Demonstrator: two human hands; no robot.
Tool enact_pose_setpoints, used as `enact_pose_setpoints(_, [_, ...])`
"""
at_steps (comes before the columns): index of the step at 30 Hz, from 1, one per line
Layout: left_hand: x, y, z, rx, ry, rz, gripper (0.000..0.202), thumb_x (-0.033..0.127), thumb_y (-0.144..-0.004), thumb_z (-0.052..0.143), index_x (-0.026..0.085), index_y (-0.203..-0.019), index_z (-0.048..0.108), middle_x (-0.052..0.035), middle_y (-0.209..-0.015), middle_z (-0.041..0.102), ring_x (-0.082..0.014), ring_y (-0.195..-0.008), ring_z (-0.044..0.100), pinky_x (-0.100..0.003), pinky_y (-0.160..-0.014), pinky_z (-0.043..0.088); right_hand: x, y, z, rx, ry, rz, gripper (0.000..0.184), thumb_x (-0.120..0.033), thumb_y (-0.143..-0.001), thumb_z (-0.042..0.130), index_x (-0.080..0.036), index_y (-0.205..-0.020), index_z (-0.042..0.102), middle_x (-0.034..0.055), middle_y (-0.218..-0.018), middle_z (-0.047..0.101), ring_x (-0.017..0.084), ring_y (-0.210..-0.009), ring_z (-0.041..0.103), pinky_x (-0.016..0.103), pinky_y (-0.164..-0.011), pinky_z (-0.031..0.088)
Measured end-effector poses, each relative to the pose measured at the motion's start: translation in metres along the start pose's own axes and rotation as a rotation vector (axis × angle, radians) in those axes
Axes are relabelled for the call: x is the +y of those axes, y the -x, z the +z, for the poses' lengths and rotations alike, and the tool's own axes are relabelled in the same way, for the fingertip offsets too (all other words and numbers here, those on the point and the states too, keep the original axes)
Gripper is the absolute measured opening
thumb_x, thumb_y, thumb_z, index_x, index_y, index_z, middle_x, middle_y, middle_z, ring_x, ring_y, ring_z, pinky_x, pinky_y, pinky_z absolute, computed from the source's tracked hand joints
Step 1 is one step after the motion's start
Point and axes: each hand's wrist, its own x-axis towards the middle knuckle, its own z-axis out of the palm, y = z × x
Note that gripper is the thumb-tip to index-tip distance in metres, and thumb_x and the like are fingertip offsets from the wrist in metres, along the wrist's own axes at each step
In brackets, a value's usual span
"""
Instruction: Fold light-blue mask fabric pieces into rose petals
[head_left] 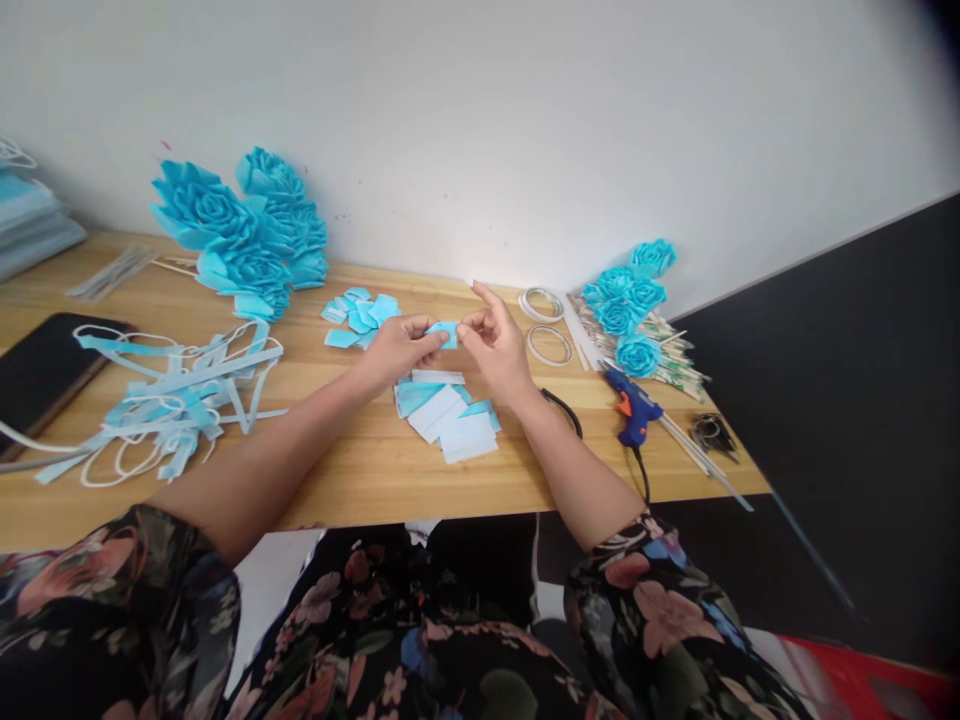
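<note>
Between my two hands, above the middle of the table, is a small light-blue fabric piece (448, 333). My left hand (409, 345) pinches its left side with thumb and fingers. My right hand (495, 340) pinches the right edge between thumb and index finger, other fingers raised. Just below lies a loose pile of white and blue rectangular pieces (448, 415). Behind my left hand rests a heap of cut blue pieces (364, 312) with shaped ends.
Large blue fabric roses (240, 225) stand at the back left, near tangled mask straps (180, 390) and a dark phone (52, 370). On the right are smaller roses (630, 300), tape rolls (547, 345), sticks (679, 350) and a blue glue gun (631, 405) with its cord.
</note>
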Motion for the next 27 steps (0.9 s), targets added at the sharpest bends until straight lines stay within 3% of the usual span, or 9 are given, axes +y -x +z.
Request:
enact_pose_setpoints(6, [-0.0016,-0.0006,-0.0007,0.036,0.022,0.008,0.032,0.042,-0.074,0.071,0.017,-0.065,0.054,0.0022,-0.055,0.054,-0.0086,-0.050,0.048,-0.022,-0.051,0.038,0.0006,-0.0003,-0.0005,-0.063,-0.064,0.001,0.060,-0.037,-0.093,0.056,-0.031,-0.149,0.034,0.0024,-0.094,0.068,0.017,-0.086,0.063,0.037,-0.083,0.057])
enact_pose_setpoints(17, [-0.0016,-0.0014,-0.0010,0.066,0.031,-0.004,0.034,0.048,-0.072,0.070,0.016,-0.072,0.061,0.0006,-0.063,0.059,-0.0094,-0.055,0.050,-0.023,-0.056,0.040,-0.0019,-0.0010,0.0017,-0.038,-0.031,0.019,0.063,-0.023,-0.087,0.059,-0.031,-0.146,0.038,-0.0001,-0.085,0.066,0.016,-0.077,0.060,0.036,-0.078,0.056])
enact_pose_setpoints(27, [0.0009,-0.0007,-0.0001,0.098,-0.041,0.026,0.025,0.037,-0.070,0.071,0.016,-0.069,0.059,0.0031,-0.065,0.055,-0.0085,-0.058,0.045,-0.023,-0.057,0.036,0.0009,-0.0007,0.0036,-0.068,-0.032,0.033,0.063,-0.024,-0.088,0.059,-0.032,-0.146,0.037,-0.0003,-0.087,0.067,0.016,-0.075,0.060,0.036,-0.077,0.056])
